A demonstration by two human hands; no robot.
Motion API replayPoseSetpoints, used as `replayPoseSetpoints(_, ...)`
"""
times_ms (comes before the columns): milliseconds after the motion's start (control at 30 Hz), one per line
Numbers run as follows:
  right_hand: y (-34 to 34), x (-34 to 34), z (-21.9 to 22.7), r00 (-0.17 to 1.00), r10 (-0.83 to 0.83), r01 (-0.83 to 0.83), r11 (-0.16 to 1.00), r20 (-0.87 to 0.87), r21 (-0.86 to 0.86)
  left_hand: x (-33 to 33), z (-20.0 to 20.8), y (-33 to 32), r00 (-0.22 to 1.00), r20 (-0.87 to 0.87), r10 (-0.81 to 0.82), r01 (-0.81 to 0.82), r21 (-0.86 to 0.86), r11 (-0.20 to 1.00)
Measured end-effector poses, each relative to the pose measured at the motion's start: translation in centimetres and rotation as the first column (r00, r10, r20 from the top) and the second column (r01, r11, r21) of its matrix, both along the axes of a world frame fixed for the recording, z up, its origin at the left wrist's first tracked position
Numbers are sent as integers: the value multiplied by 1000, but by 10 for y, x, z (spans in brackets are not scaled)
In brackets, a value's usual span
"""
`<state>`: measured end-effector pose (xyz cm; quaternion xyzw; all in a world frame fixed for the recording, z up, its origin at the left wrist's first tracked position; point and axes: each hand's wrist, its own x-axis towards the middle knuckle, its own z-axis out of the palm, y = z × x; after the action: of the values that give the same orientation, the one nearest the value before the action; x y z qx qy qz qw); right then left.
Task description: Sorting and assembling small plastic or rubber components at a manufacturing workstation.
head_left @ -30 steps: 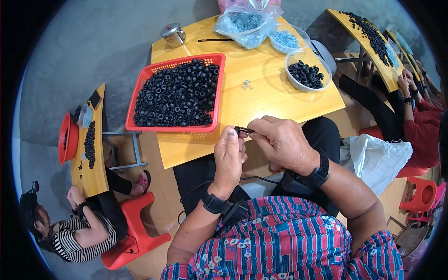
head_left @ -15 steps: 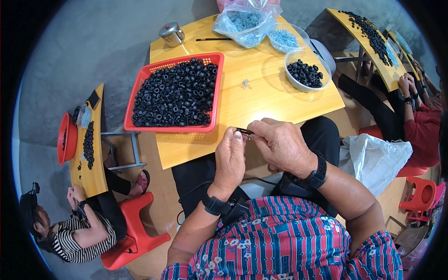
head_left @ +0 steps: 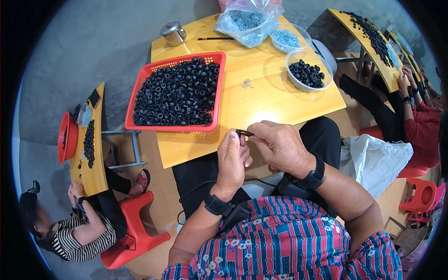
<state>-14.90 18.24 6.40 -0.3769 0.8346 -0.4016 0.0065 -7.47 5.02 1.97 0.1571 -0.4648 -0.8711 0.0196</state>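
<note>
Over the near edge of the table, both hands meet. My right hand [head_left: 282, 147] is closed on black tweezers [head_left: 244, 133], whose tips point left. My left hand [head_left: 231, 156] is closed, thumb up, around a small black round part [head_left: 239, 132] at the tweezer tips; the fingers hide most of it. Just left of the hands stands a red plastic basket [head_left: 216, 116] heaped with black hollow round parts [head_left: 177, 91]. A few tiny clear pieces [head_left: 247, 83] lie on the table beyond my hands. A clear bowl [head_left: 322, 87] at the right holds more black parts [head_left: 305, 73].
At the back of the yellow table [head_left: 261, 100] are a bag of clear bluish pieces [head_left: 247, 21], a bowl of the same [head_left: 285, 38], a metal mug [head_left: 172, 34] and a dark stick [head_left: 215, 38]. People sit at side tables. A white sack [head_left: 373, 161] lies right.
The left fingers have shifted slightly around the black part, and the lower ones show more now. The tweezers stay at it. The view has moved a little.
</note>
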Motion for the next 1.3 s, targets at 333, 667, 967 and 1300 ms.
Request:
replayPoseSetpoints(333, 5, -8, -8, 991, 109, -108, 994, -83, 17, 3, 7, 2, 997, 76, 3, -18, 200, 980)
replayPoseSetpoints(667, 9, -15, 1, 961, 180, -146, 975, -211, 170, 2, 2, -9, 991, 104, -84, 65, 169, 983)
replayPoseSetpoints(967, 9, -19, 16, 970, 153, -121, 978, -189, 173, -2, 2, -15, 993, 41, -110, 95, 265, 959)
replayPoseSetpoints(1300, 7, -26, 6, 849, 36, 39, 991, 528, -131, -2, 6, -17, 991, 18, -136, 112, 461, 880)
